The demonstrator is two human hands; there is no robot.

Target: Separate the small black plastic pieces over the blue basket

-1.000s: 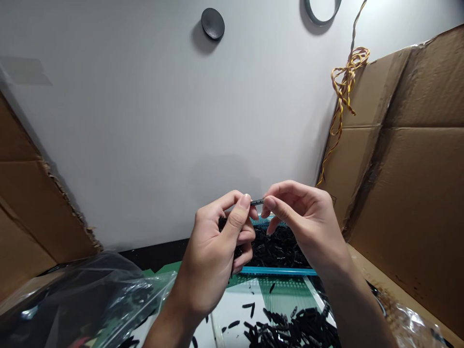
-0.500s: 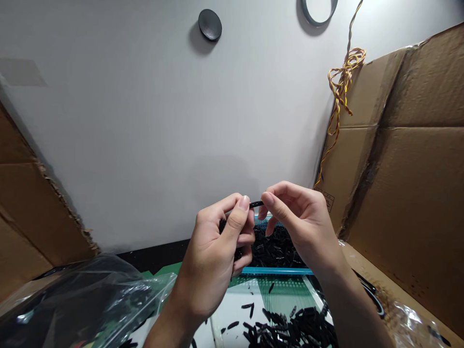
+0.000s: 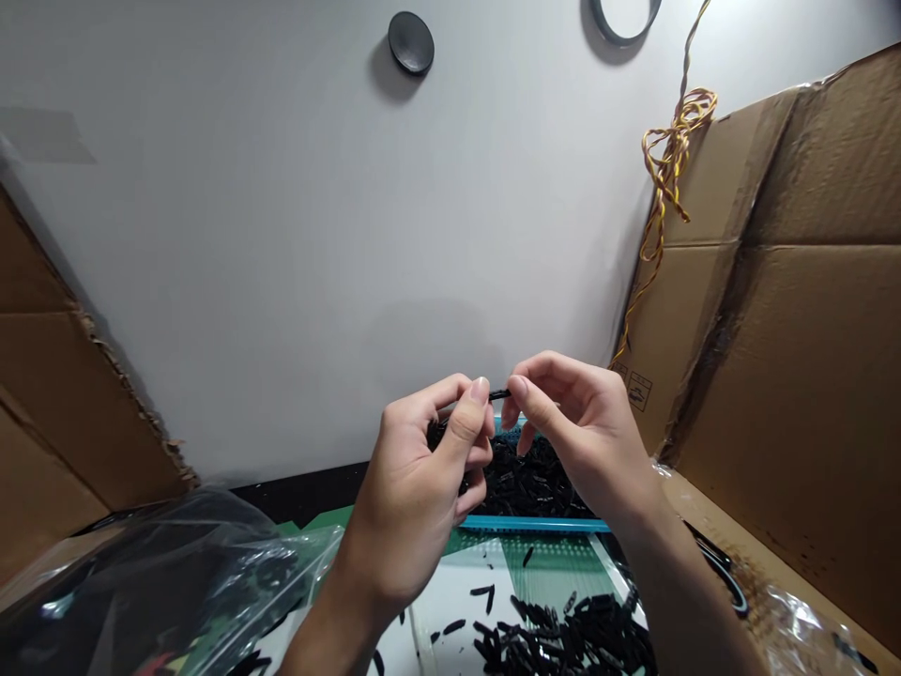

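Note:
A small slim black piece is stretched between both hands above a blue tray. The thumb and forefinger of my left hand pinch its left end, and my right hand pinches its right end between thumb and fingertip. More black bits show partly behind my left fingers; whether that hand holds them is unclear. Many similar black pieces fill the tray. In front of it, a loose heap of black pieces lies on the green and white surface.
Clear plastic bags lie at the lower left and lower right. Cardboard walls stand at left and right. A twisted yellow wire hangs by the right one. The white wall bears a black disc.
The view has shifted slightly. Both hands keep their pinch on the black piece, which looks turned a little between the fingertips.

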